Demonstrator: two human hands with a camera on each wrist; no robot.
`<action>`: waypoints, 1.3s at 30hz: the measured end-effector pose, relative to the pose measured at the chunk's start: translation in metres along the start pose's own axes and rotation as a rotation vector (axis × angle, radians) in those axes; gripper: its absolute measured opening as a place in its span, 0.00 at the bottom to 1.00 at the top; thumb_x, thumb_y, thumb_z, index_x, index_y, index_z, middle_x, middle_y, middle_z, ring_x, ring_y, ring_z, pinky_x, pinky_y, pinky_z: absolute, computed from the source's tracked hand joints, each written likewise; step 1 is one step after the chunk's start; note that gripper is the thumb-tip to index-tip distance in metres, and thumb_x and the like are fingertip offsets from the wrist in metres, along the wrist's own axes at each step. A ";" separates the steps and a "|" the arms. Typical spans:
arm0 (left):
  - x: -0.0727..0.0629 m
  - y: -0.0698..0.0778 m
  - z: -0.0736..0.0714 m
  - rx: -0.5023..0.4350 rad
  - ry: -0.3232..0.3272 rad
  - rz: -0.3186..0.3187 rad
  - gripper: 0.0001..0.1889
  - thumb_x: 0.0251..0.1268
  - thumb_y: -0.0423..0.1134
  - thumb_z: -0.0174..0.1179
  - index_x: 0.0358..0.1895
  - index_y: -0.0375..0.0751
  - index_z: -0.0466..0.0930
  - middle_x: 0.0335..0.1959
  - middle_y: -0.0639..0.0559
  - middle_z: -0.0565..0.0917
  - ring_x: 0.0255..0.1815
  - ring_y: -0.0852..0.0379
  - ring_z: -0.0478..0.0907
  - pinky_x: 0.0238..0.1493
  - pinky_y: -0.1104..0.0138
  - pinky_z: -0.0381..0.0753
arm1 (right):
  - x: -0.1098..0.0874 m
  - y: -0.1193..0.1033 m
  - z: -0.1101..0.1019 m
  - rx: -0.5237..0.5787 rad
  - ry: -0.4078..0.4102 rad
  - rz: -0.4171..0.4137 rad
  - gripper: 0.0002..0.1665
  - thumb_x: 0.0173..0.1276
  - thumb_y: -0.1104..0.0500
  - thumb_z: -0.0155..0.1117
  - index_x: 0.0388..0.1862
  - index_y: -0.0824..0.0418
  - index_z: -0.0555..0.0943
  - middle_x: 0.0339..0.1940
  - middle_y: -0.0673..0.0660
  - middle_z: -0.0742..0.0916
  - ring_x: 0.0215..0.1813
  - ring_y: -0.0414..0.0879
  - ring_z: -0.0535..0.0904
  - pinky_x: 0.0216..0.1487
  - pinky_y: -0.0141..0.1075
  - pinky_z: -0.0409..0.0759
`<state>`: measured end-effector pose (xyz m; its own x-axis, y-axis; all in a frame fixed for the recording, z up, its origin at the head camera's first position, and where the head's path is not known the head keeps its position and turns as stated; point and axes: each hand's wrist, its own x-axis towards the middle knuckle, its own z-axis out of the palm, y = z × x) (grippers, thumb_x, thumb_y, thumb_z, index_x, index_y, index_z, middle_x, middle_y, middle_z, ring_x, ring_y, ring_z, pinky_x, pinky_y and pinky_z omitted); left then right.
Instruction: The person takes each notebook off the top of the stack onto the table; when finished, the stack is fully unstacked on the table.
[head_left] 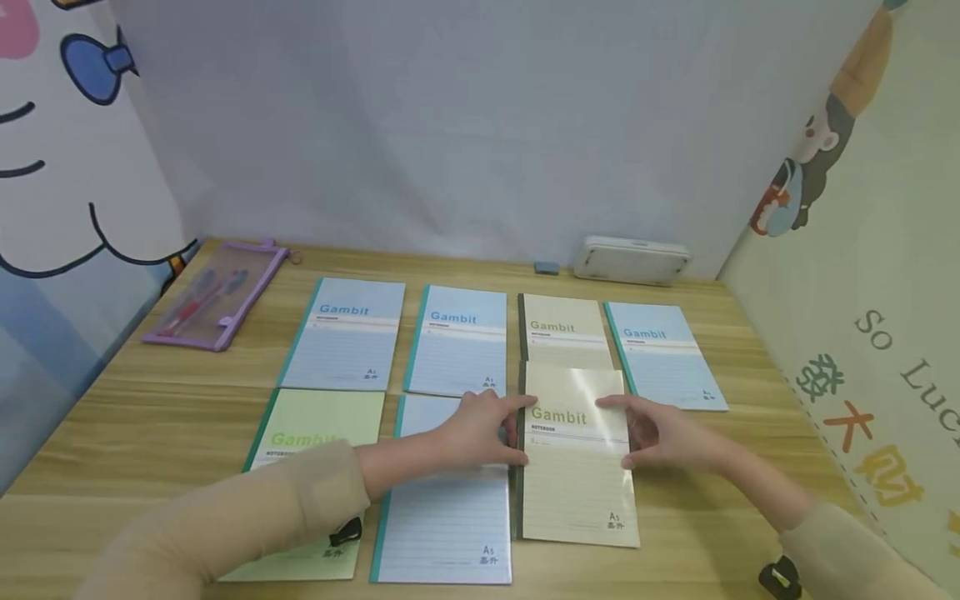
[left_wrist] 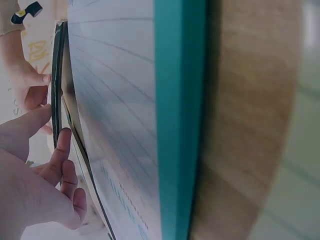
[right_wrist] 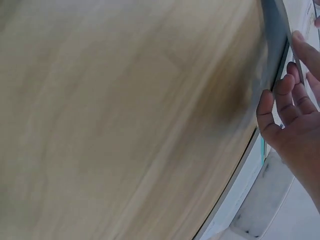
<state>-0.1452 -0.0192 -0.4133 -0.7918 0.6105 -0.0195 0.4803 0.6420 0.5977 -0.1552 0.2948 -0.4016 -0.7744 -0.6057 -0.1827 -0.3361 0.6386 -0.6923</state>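
Note:
A cream Gambit notebook with a dark spine is held by both hands, raised at least partly over the table. At its spine edge my left hand pinches it between thumb and fingers. My right hand grips the opposite edge, thumb and fingers spread along it. The left wrist view catches the dark spine between the fingertips. In the right wrist view the right-hand fingers curl at the notebook's edge. Behind it lies another cream notebook, its lower part covered. Left of it is a blue notebook, partly under my left arm.
Two blue notebooks lie at the back left, one blue notebook at the back right. A green notebook sits under my left sleeve. Farther back are a purple-edged mesh pouch, a white case and a grey eraser-like block.

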 end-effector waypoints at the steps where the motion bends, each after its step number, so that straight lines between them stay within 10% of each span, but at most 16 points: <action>1: 0.000 0.002 0.002 0.012 -0.016 0.002 0.41 0.47 0.51 0.72 0.67 0.45 0.67 0.21 0.69 0.76 0.32 0.65 0.68 0.45 0.62 0.61 | -0.002 0.002 0.000 -0.006 -0.009 -0.015 0.47 0.50 0.51 0.76 0.69 0.51 0.65 0.30 0.54 0.75 0.30 0.41 0.69 0.30 0.31 0.73; 19: -0.001 0.015 0.018 0.186 -0.116 0.041 0.37 0.45 0.57 0.71 0.62 0.49 0.74 0.14 0.67 0.72 0.31 0.66 0.64 0.39 0.68 0.56 | -0.018 0.019 0.012 -0.097 -0.033 -0.198 0.44 0.50 0.49 0.75 0.65 0.61 0.69 0.24 0.48 0.76 0.23 0.33 0.67 0.22 0.26 0.70; 39: 0.002 0.016 -0.009 0.121 -0.115 0.080 0.35 0.46 0.55 0.72 0.61 0.52 0.76 0.21 0.68 0.77 0.33 0.62 0.64 0.41 0.62 0.56 | 0.004 -0.019 -0.015 -0.154 -0.093 -0.109 0.38 0.53 0.54 0.74 0.63 0.56 0.70 0.23 0.45 0.76 0.24 0.33 0.69 0.27 0.29 0.72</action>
<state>-0.1419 -0.0116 -0.3967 -0.7038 0.7068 -0.0714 0.5877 0.6358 0.5003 -0.1595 0.2876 -0.3787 -0.6788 -0.7116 -0.1812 -0.4984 0.6278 -0.5979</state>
